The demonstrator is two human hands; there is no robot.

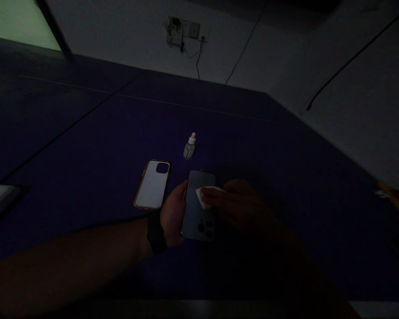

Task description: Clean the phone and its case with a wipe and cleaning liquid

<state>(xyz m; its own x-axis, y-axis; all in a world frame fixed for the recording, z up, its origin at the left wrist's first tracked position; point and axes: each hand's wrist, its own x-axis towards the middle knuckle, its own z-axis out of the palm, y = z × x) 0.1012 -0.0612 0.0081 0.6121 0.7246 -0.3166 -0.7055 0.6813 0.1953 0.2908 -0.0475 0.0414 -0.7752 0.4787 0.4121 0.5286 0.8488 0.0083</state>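
In the dim light a smartphone (192, 217) lies back up in my left hand (173, 215), its camera lenses at the end nearest me. My left thumb is along its left edge; the other fingers are hidden beneath it. My right hand (234, 201) presses a folded white wipe (204, 203) onto the middle of the phone's back, fingers closed over it. A phone case (153, 186) with a dark rim and a pale inside rests on the table to the left. Beyond the phone stands a small dropper bottle (189, 149) with a white cap, upright.
The dark blue tabletop (119, 133) runs back to a wall with sockets (186, 30) and hanging cables. A white box-like object (0, 199) sits at the left edge. Something yellow (397, 199) lies at the far right, too dark to name.
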